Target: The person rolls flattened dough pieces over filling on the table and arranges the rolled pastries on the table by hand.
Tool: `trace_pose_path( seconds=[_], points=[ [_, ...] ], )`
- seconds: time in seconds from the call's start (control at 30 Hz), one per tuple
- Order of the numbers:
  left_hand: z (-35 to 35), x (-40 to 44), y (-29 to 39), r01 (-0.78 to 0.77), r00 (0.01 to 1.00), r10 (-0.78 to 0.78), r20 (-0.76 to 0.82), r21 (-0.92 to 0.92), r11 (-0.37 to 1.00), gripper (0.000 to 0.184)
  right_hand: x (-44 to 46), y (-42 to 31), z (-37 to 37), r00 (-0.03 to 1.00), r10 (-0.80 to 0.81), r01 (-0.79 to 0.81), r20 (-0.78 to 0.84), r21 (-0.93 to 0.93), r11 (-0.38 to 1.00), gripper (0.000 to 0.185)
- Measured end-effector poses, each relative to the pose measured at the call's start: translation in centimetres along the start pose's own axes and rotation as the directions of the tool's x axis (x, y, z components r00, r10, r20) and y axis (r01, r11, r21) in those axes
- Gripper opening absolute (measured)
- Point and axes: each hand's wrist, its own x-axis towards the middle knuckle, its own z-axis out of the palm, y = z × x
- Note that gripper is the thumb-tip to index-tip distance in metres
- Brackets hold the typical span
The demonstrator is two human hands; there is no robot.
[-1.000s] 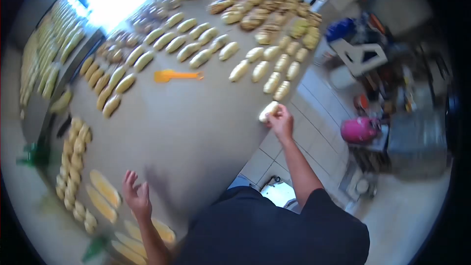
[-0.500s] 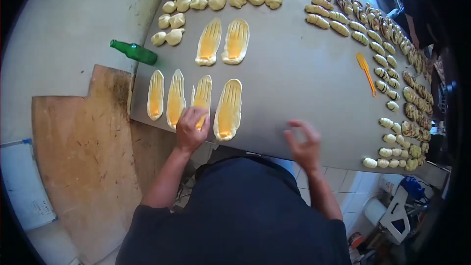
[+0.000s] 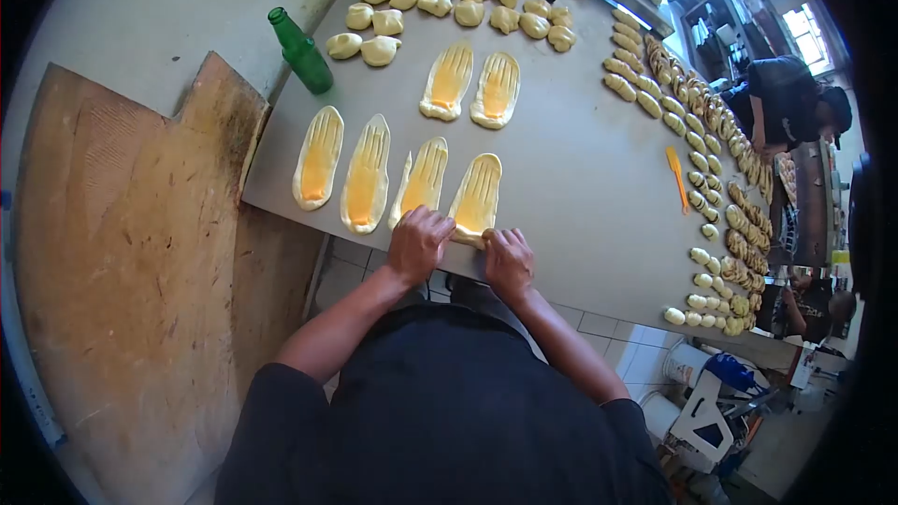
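Bright windows (image 3: 806, 37) light the far right of a workroom, where a co-worker (image 3: 778, 98) in dark clothes bends over. Below stretches a broad grey table (image 3: 580, 168), seen from above.

At its near edge, the wearer's left hand (image 3: 421, 241) and right hand (image 3: 511, 260) are close together, fingers curled in and pinching the near end of one flat dough strip (image 3: 478, 189), one hand at each corner. This strip has a yellow smear and long slits at its far end, and is the rightmost of four in a row. The left hand also covers the near end of its neighbour (image 3: 424, 176).

Two more strips (image 3: 448, 82) lie behind the row, with dough lumps (image 3: 434, 4) beyond. A green bottle (image 3: 301, 51) lies at left. Toward the right are an orange spatula (image 3: 676, 178) and long lines of shaped rolls (image 3: 697, 157).
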Motion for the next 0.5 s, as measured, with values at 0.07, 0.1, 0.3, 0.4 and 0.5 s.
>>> trace_pose_path(
  seconds=[0.07,0.1,0.3,0.4,0.5],
  points=[
    [0.4,-0.2,-0.7,-0.045,0.998,0.045,-0.034,0.007,0.999,0.023,-0.2,-0.1,-0.1,0.993,-0.112,0.114,0.018,-0.184,0.976,0.014],
    [0.0,-0.4,-0.3,-0.062,0.997,0.062,-0.055,0.007,0.998,0.025,0.0,-0.9,-0.4,0.992,-0.124,0.125,0.016,-0.183,0.975,0.014],
    [0.2,1.4,-1.5,0.036,0.997,-0.038,-0.063,-0.041,0.999,0.026,1.8,1.0,0.4,0.998,-0.05,0.048,-0.037,-0.051,0.998,0.02],
    [0.0,2.0,-1.7,-0.061,0.993,0.064,-0.098,0.034,0.998,0.021,2.3,1.4,-0.9,0.995,-0.06,0.074,0.084,-0.178,0.981,0.021],
    [-0.5,2.1,-0.8,-0.054,0.992,0.062,-0.11,0.074,0.996,0.018,2.5,0.7,-1.1,0.978,-0.179,0.159,-0.106,-0.175,0.972,0.016]
  ],
)
